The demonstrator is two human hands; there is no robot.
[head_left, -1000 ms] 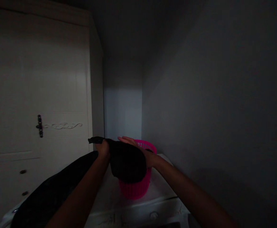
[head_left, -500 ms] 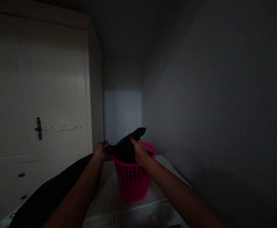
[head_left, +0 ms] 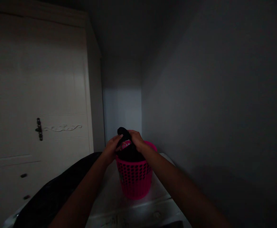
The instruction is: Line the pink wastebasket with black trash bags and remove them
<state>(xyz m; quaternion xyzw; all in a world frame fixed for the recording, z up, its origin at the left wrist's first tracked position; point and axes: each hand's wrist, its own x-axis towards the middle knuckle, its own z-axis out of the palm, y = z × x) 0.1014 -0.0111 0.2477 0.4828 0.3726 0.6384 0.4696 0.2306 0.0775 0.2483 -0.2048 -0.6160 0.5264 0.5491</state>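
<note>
A pink plastic basket (head_left: 136, 185) with a perforated side stands upright on a white surface. Limp black material (head_left: 130, 153), cloth or thin plastic, fills its mouth and rises in a bunched fold above the far rim. My left hand (head_left: 112, 147) pinches this fold from the left, close to the basket's edge. On the other side, my right hand (head_left: 135, 139) grips it over the basket, fingers partly hidden behind the fold. Pink shows through a gap between the hands. The light is dim, so the material's exact kind is unclear.
A white cabinet (head_left: 64, 79) with a dark handle (head_left: 39, 129) stands at the left. Beside my left forearm lies a large black bulging thing (head_left: 57, 180), perhaps a bag. The white top (head_left: 110, 193) under the basket runs along a grey wall (head_left: 211, 95) on the right.
My left hand has moved right and up, closer to my right hand. The black material, earlier stretched out between the hands and pointing right, is now bunched into an upright fold.
</note>
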